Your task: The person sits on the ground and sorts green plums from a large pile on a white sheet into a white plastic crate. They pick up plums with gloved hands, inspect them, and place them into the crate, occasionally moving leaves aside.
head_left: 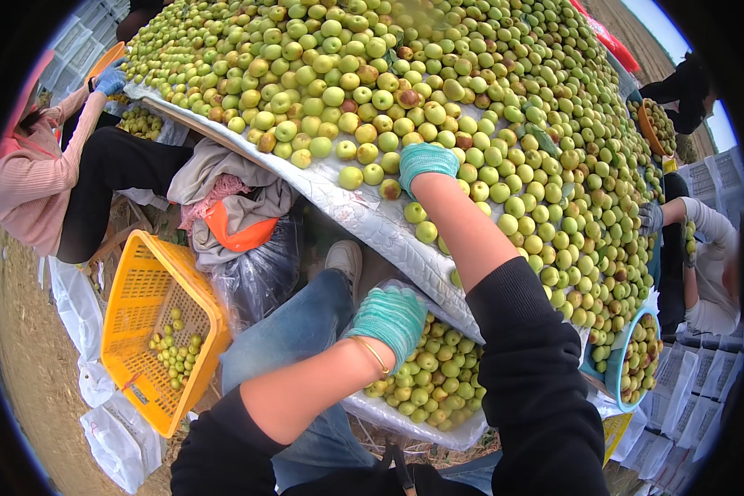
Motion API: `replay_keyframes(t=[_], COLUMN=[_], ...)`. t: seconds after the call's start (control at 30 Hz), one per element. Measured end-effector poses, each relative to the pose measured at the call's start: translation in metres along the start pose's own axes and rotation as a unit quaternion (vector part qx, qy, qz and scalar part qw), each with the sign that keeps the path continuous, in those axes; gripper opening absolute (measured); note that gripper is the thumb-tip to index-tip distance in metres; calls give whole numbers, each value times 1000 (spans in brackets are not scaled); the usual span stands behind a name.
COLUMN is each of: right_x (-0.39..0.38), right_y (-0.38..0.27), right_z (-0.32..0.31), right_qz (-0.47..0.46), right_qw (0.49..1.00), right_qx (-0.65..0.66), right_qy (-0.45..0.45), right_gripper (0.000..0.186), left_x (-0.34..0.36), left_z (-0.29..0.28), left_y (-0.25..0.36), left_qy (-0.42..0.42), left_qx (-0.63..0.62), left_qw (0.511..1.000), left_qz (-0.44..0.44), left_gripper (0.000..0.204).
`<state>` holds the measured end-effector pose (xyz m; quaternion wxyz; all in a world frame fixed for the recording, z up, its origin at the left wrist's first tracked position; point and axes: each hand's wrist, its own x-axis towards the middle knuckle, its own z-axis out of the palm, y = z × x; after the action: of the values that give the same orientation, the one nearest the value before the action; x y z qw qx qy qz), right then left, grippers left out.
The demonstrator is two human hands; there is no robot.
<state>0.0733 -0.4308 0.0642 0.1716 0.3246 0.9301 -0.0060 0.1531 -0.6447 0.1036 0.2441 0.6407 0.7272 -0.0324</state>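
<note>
Green jujubes (546, 124), some with brown blush, cover a wide sheet-lined table (364, 219). My right hand (428, 165), in a teal knit glove, reaches over the table's near edge among the fruit. Its fingers curl downward, and what they hold, if anything, is hidden. My left hand (388, 322), gloved alike, is lower, beside the table edge and above a plastic-lined container (463, 430) heaped with jujubes. Its fingers look bent inward; their tips and anything inside them are out of sight.
A yellow plastic crate (120, 331) with several jujubes stands at left, near bundled clothes (231, 194) and a dark plastic bag (260, 285). A blue basin (616, 364) of fruit is at right. Co-workers sit left (45, 182) and right (715, 264). White crates (686, 405) stand behind.
</note>
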Motion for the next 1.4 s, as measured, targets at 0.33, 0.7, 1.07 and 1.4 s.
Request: replay_keyframes(t=[0.33,0.7,1.07,1.4], right_x=[-124,-27,78,112], right_y=[61,-38,-160,15], right_z=[-43,-95,-52,-8], right_qz=[-24,-334,-298,-179], right_qw=[565,864,940,912], right_qx=[823,287,23,-83], right_qy=[50,245,166,359], right_gripper=[16,31,48,43], left_x=[23,57,117,73], left_z=[-31,-57,114,-42], left_y=[-4,11,84,61], left_qy=[259,146,-12,114], left_qx=[-736,-964,-833,-935], left_qw=[625,173,547,247], left_qz=[19,-137,78,-225], left_gripper=[43,35,40,41])
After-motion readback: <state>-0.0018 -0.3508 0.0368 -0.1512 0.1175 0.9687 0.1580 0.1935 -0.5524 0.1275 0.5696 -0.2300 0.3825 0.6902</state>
